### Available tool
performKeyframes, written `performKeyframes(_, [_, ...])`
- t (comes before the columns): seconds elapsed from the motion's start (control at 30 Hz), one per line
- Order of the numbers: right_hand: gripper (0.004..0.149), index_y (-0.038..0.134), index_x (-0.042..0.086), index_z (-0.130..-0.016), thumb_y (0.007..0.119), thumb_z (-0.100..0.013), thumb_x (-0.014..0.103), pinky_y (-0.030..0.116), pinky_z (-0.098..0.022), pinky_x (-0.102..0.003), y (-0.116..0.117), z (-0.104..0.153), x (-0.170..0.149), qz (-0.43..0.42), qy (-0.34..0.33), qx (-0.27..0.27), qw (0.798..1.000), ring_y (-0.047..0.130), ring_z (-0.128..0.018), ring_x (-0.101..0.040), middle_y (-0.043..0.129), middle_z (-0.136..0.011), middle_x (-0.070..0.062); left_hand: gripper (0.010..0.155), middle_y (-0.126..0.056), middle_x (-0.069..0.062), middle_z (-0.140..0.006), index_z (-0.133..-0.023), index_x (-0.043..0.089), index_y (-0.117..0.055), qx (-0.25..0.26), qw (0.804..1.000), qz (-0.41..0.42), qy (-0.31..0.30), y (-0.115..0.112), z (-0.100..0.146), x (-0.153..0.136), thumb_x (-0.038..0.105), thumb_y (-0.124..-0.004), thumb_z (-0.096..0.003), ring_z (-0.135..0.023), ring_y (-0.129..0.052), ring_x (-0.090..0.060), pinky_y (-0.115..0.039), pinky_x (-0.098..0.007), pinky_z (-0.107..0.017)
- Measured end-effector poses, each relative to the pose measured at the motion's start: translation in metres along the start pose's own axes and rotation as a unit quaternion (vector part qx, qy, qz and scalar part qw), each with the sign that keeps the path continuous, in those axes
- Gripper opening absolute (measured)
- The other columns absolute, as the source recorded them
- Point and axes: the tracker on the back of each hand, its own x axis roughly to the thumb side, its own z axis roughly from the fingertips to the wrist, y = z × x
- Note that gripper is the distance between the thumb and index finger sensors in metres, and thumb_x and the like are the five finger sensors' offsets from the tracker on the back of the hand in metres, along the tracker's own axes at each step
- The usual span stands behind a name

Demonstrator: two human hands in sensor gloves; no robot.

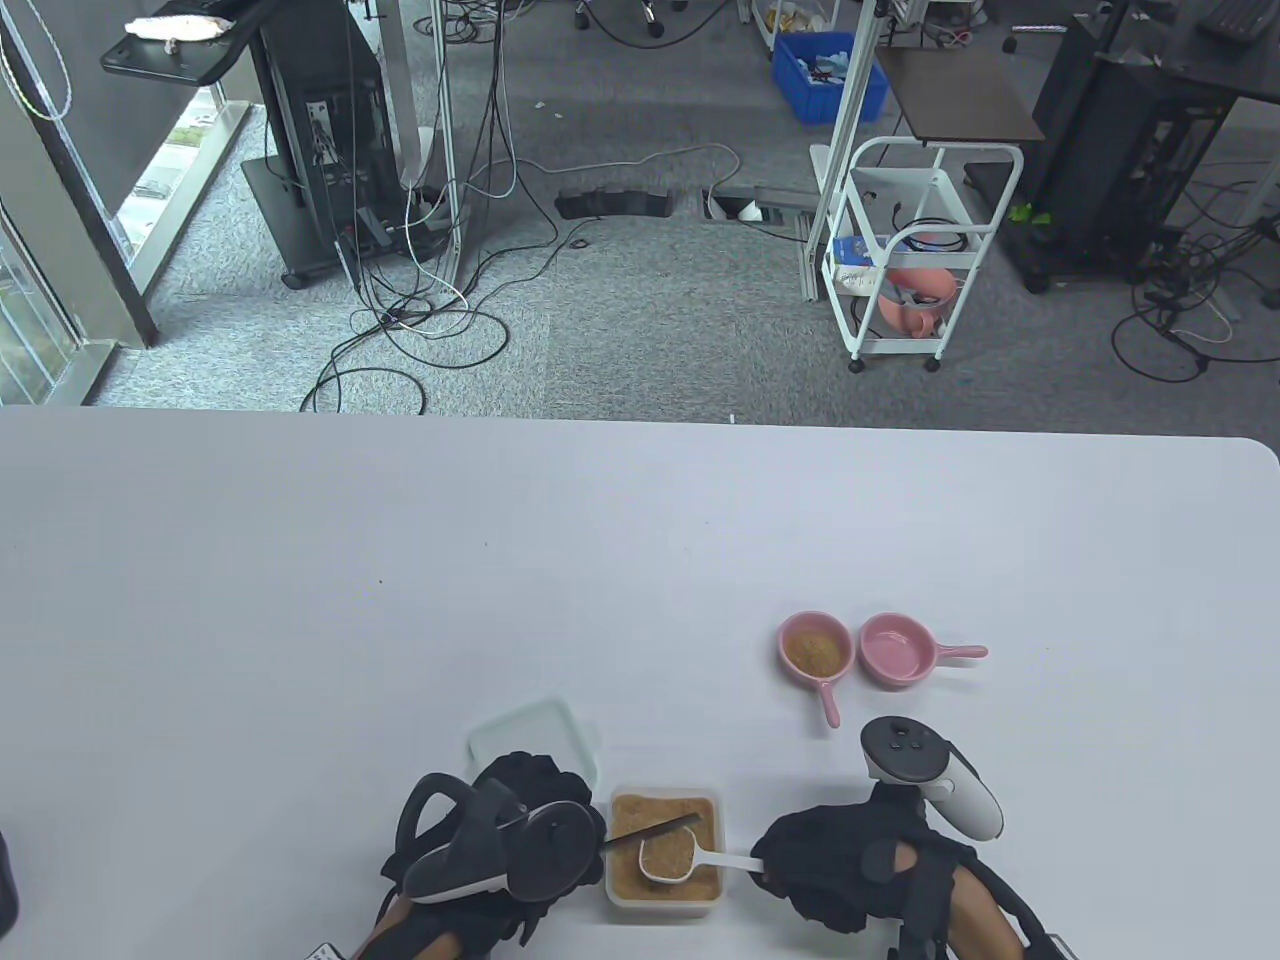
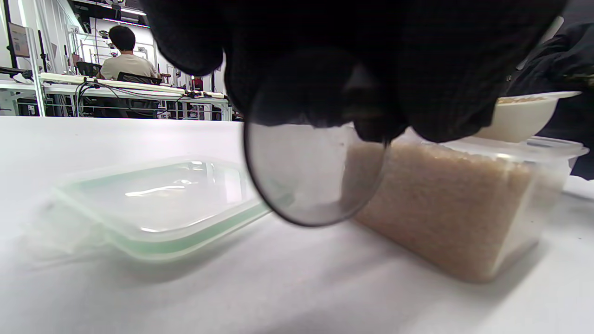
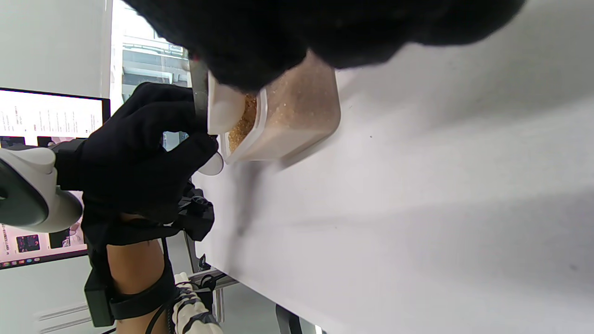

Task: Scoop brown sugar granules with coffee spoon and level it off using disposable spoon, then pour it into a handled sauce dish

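Over the clear plastic sugar tub (image 1: 664,895), a white coffee spoon (image 1: 668,858) is being pinched by the right hand (image 1: 840,870), a dark disposable spoon (image 1: 650,830) by the left hand (image 1: 520,800).

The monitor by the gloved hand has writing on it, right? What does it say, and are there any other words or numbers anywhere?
No text here can be read.
Monitor, right wrist view: lines of writing, too small and blurred to read.
Wall sign, left wrist view: print too blurred to read.
Sugar box, lid and both pink dishes: no label or mark visible.
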Motion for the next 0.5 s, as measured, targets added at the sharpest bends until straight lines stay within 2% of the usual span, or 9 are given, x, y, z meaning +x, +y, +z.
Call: performKeyframes(0.5, [0.043, 0.083, 0.009, -0.084, 0.073, -0.052, 0.037, 0.079, -0.036, -0.049, 0.0, 0.0008, 0.0001, 0.0, 0.0, -0.001, 1.0, 0.092, -0.014, -0.019, 0.095, -0.04, 0.005, 0.04, -0.09, 0.02, -0.081, -0.076, 0.043, -0.092, 0.001, 1.0, 0.002, 0.01, -0.0001, -0.0004, -0.0041, 0.057, -0.087, -0.0395, -0.084, -0.092, -0.013, -0.067, -0.047, -0.08])
